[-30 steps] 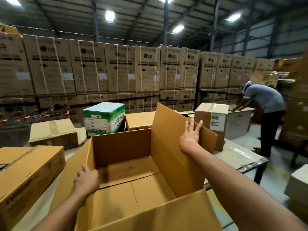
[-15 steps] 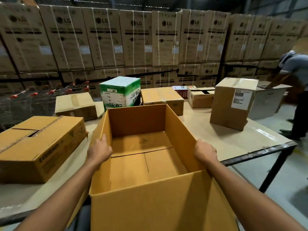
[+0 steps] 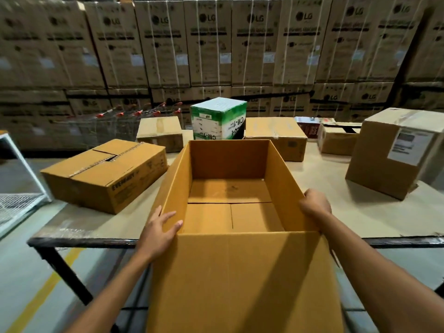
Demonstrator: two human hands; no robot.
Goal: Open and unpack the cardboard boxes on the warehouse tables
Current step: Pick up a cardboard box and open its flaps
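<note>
A large open cardboard box (image 3: pixel 228 164) stands at the table's (image 3: pixel 324 179) front edge, empty inside, its bottom flaps showing. Its near flap (image 3: pixel 240 284) hangs down toward me past the table edge. My left hand (image 3: pixel 158 231) lies on the left wall's rim with fingers spread and fairly straight, fingertips reaching inside. My right hand (image 3: pixel 314 204) grips the right wall's rim, fingers curled over it.
A flat box with slit tape (image 3: pixel 103 174) lies to the left, a tall labelled box (image 3: pixel 384 159) to the right. A green-white box (image 3: pixel 218 118) and several brown boxes sit behind. Stacked cartons (image 3: pixel 209 44) fill the back. A white metal frame (image 3: pixel 14 188) stands far left.
The right side flap was folded down a second ago. Since then the box has come nearer to me, and my left hand's fingers have spread out over the rim.
</note>
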